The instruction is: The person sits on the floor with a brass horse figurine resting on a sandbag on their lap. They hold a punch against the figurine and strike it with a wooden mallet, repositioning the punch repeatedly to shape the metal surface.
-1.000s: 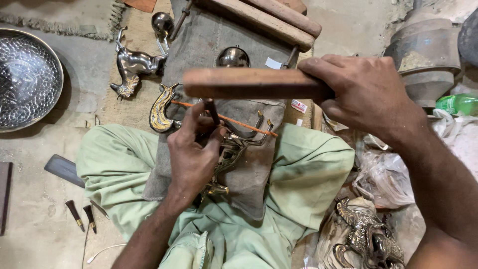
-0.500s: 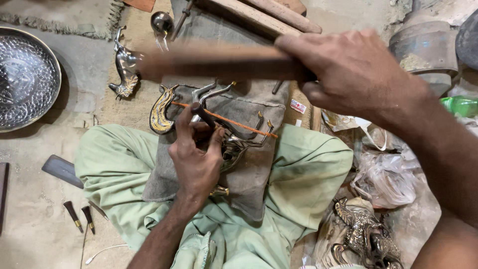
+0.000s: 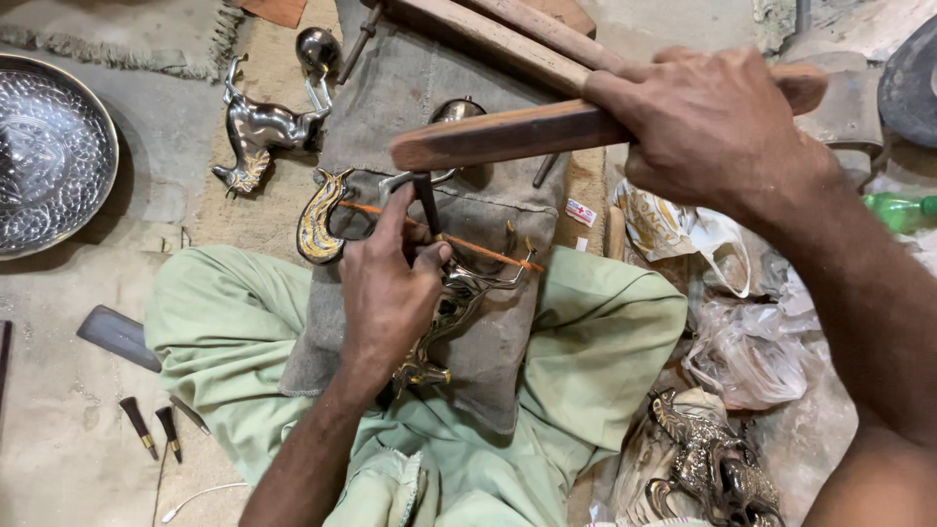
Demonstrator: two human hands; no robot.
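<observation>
**Floor workshop: brass figure on the lap**

Grey cloth (image 3: pixel 488 322) is lying over the person's green-clad legs, bearing a curved brass figure (image 3: pixel 459 298). Left of the cloth, an embossed metal bowl (image 3: pixel 49 156) is resting. Left hand (image 3: pixel 390 288) is pinching a thin chisel (image 3: pixel 427 200) upright on the figure; right hand (image 3: pixel 712 127) is gripping a wooden mallet (image 3: pixel 517 132) above the chisel.

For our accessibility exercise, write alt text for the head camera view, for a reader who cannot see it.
Seen from above, a seated person's left hand steadies a thin dark punch on a brass animal figure lying on grey cloth over the lap, while the right hand holds a wooden mallet above it. A patterned metal bowl sits at the left.
</observation>
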